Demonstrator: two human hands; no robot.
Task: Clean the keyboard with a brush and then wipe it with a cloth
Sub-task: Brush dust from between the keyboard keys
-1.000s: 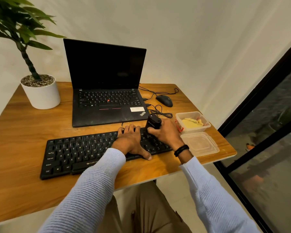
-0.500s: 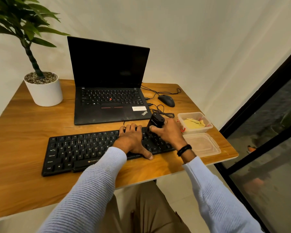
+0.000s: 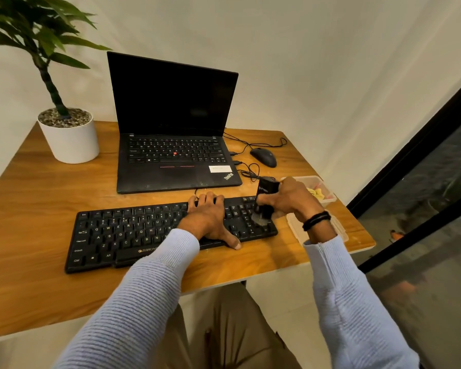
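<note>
A black full-size keyboard [image 3: 133, 233] lies across the wooden table [image 3: 37, 209] in front of me. My left hand [image 3: 210, 219] rests flat on its middle-right keys, thumb hooked over the front edge. My right hand [image 3: 290, 199] grips a black brush [image 3: 265, 198] held upright, its grey bristles touching the keys at the keyboard's right end. A yellow cloth [image 3: 316, 193] sits in a clear plastic box [image 3: 328, 194] just behind my right hand.
An open black laptop [image 3: 176, 145] stands behind the keyboard, with a wired mouse [image 3: 264, 157] and loose cables to its right. A potted plant [image 3: 68, 137] fills the back left corner. The box's clear lid [image 3: 341, 230] lies near the table's right edge.
My right hand has shifted the brush to the right, onto the keyboard's right end, where its bristles now show. My left hand stays on the keys. The camera has moved a little.
</note>
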